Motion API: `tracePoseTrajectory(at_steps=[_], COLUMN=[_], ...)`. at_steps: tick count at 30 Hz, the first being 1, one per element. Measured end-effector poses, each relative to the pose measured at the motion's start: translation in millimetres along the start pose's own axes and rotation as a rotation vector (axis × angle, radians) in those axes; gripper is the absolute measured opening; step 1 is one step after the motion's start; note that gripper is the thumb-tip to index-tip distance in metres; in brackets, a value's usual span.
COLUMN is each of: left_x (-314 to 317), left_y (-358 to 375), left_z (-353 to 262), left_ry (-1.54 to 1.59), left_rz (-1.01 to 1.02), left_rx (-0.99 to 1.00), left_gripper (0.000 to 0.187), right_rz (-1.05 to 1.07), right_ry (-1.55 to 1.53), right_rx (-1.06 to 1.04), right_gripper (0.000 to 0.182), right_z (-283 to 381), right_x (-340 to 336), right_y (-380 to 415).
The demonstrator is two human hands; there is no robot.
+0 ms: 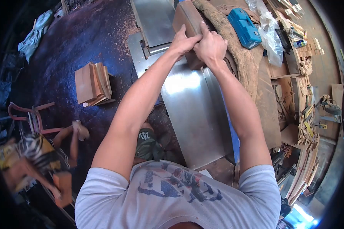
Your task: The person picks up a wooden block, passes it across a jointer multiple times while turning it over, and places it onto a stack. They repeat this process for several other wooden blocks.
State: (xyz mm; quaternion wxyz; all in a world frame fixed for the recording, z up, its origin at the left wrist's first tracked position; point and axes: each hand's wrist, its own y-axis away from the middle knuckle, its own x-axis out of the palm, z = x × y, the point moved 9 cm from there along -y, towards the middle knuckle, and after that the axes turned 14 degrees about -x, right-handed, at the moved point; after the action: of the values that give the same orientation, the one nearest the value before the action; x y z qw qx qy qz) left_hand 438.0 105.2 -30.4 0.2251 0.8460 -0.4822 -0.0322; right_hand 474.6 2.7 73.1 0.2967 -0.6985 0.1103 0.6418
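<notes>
A thick brown wooden board (187,17) stands on the metal bed of a jointer (197,110), at the top middle of the head view. My left hand (184,41) grips the board's near part, its thumb pointing forward along the wood. Right beside it, my right hand (211,46) is closed over the board's top edge, and the two hands touch. Some fingertips are hidden behind the wood. The cutter roller (159,49) shows in the gap between the two beds, left of my left wrist.
Stacked boards (90,84) sit on the floor at left. Another person (34,160) holds a wooden block (63,187) near a red chair frame (34,114). Right of the jointer lie a rough log (237,53), a blue case (244,28), plastic wrap (273,42) and shelved offcuts.
</notes>
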Motion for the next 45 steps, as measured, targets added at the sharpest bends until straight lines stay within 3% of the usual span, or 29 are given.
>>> tracePoseTrajectory(at_steps=[26,36,38,39,41,43,45], left_x=[-49,-92,-98,-102,-131,-173,-230], left_y=[-70,-135,-134,-128,-65,19,98], left_z=[-57,-92,-91,-90,-93,-97,-73], left_ry=[-0.031,-0.043,0.009,0.024,0.18,0.228,0.248], left_rz=[-0.015,-0.083,0.03,0.103,-0.003,0.08,-0.01], left_rx=[-0.035,0.011,-0.016,-0.032,-0.089,0.053,0.072], left_gripper=[0.125,0.126,0.106,0.098,0.081,0.075,0.068], right_rz=[0.043,0.113,0.147,0.166,0.163,0.17,0.185], right_ry=[0.009,-0.032,-0.079,-0.104,-0.17,-0.232,-0.262], right_rx=[0.029,0.071,0.099,0.115,0.103,0.115,0.136], right_gripper=[0.071,0.072,0.074,0.075,0.079,0.083,0.087], right_z=[5,15,19,19,15,25,44], right_x=[37,57,55,54,56,37,3], right_y=[-106,-184,-190,-189,-190,-190,-178])
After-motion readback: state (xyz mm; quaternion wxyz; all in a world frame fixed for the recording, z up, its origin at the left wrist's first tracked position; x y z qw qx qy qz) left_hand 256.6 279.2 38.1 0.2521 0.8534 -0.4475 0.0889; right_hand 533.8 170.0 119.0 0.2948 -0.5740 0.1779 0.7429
